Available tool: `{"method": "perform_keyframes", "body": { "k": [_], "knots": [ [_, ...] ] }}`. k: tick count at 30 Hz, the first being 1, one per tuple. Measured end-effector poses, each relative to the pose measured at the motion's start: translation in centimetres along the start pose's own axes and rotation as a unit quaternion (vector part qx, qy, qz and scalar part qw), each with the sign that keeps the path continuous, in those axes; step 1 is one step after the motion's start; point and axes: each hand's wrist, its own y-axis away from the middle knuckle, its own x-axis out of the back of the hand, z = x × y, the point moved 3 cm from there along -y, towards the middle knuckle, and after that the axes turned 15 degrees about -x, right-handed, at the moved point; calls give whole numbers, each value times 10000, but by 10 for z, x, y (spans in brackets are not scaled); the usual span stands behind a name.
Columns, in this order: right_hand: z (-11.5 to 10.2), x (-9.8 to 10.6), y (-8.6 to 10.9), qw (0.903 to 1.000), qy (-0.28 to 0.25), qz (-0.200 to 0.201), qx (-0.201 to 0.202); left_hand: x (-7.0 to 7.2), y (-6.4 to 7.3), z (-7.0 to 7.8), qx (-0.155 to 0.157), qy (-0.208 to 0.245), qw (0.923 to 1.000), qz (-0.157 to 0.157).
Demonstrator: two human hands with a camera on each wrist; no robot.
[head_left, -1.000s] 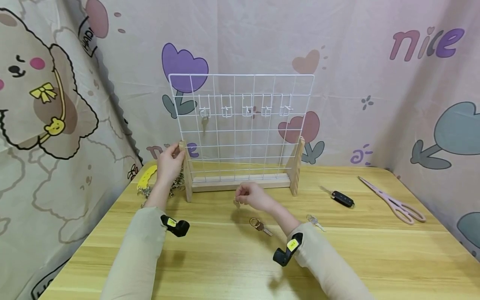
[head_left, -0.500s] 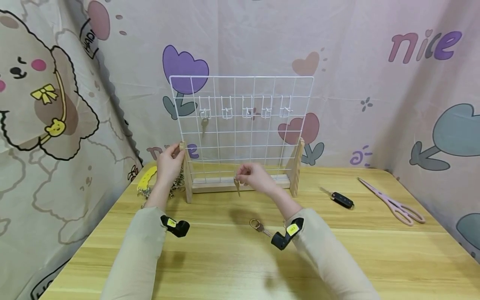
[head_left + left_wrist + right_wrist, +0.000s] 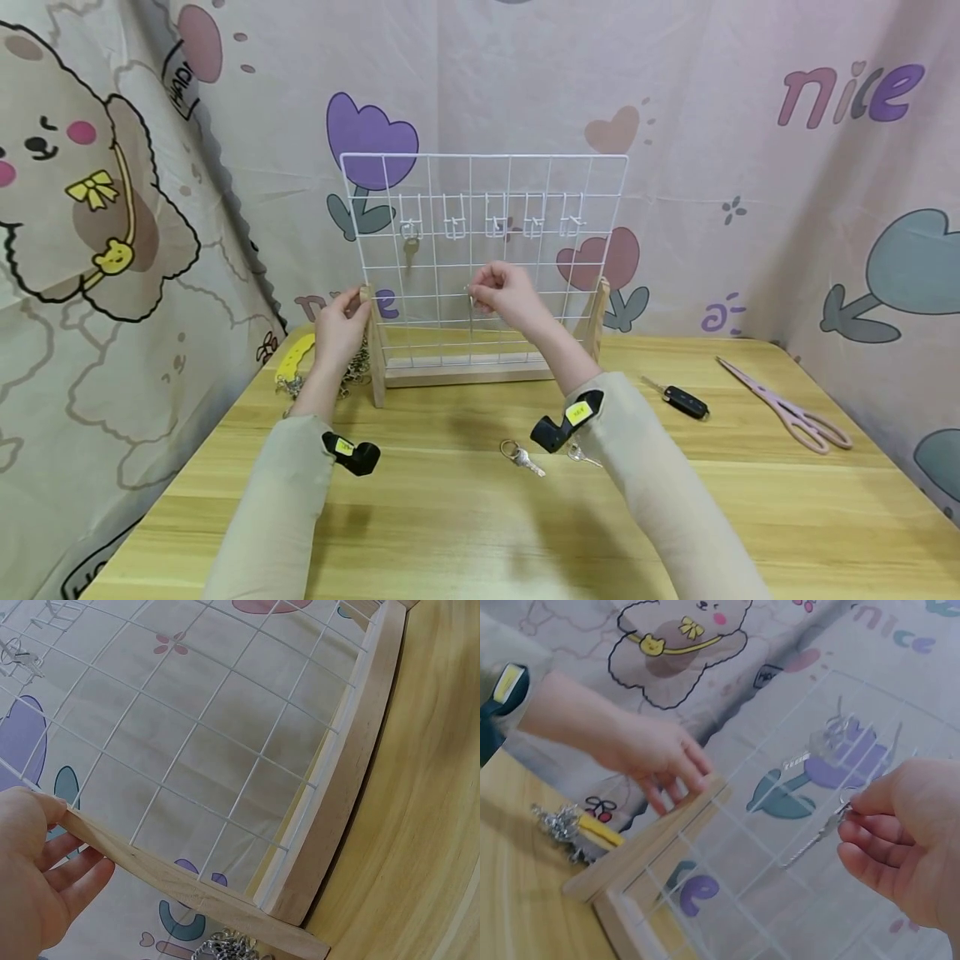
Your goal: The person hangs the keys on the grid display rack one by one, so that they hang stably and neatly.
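"Which hand has the key?"

"The right hand's grip (image 3: pixel 508 296). Its thumb and forefinger are pinched together, and on the right wrist view I see a small metal key (image 3: pixel 817 840) there, its blade slanting downward. It's up in the air in front of the white wire grid (image 3: pixel 484 155), lower than the row of hooks (image 3: pixel 496 225), with its ring (image 3: pixel 843 796) just above the pinch."

"And the left?"

"The left hand's grip (image 3: pixel 341 329) has thumb and fingers about the top of the left wooden post (image 3: pixel 377 358), holding it. I'd call that a good place: wood gives more purchase than thin wire, and the stand looks light enough to shift if bumped."

"How do you expect the key to handle?"

"Light and stiff, I'd say, nothing fragile about it. The smooth metal is my worry: it could slide or twist in so narrow a pinch, and a loose ring may swivel."

"Where would you take hold?"

"By the flat head, close to where the ring passes through, with the ring's upper arc left bare. The fingertips look near there, but it's blurred at my end, so I can't tell whether they press on the ring or the head."
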Motion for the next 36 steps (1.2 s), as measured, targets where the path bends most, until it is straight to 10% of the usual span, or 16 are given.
{"method": "perform_keyframes", "body": {
  "k": [24, 36],
  "knots": [
    [-62, -5, -10, 9808, -1147, 1437, 652, -2, -4, 1, -97, -106, 9999, 27],
    [-63, -11, -14, 9753, -138, 2124, 593, 0, -1, -1, -24, -92, 9999, -72]
  ]
}}
